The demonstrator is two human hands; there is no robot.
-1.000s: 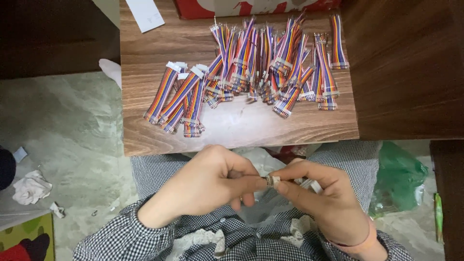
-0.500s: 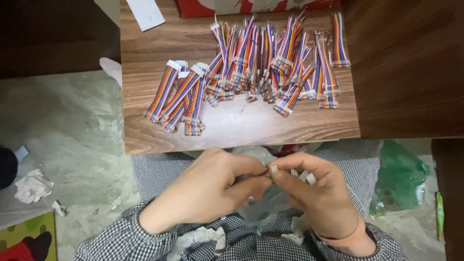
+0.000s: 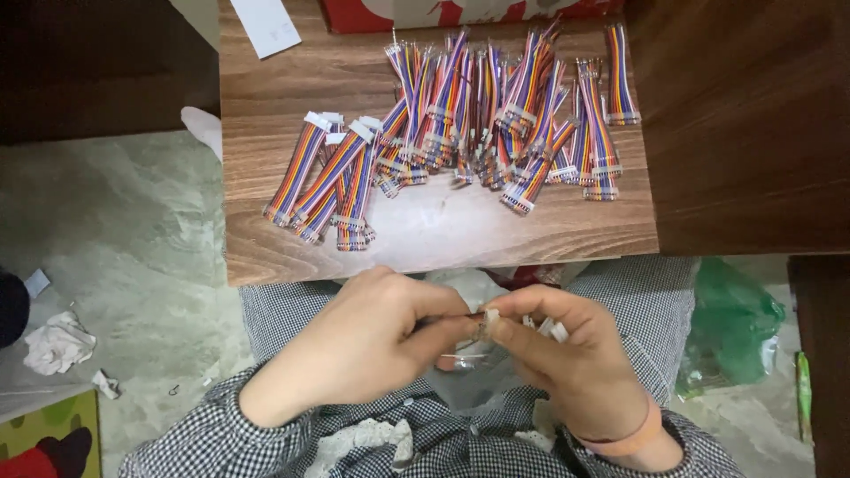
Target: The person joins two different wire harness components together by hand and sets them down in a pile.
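Over my lap, my left hand (image 3: 367,341) and my right hand (image 3: 567,354) meet fingertip to fingertip around a small white connector (image 3: 490,316) on a wire bundle that is mostly hidden by the fingers. My right hand also keeps a few white connector pieces (image 3: 551,328) tucked against its fingers. Just beyond my hands, a small wooden table (image 3: 425,221) carries a pile of rainbow ribbon cables (image 3: 496,111) at the back and a smaller group of cables (image 3: 328,177) with white plugs at the left.
A white paper (image 3: 266,22) and a red box (image 3: 372,13) lie at the table's far edge. Dark wooden furniture (image 3: 744,124) stands to the right. A green plastic bag (image 3: 726,327) sits on the floor at right; crumpled paper (image 3: 57,341) lies at left.
My hands have shifted slightly, fingertips staying pinched together on the small connector. The cables on the table have not moved.
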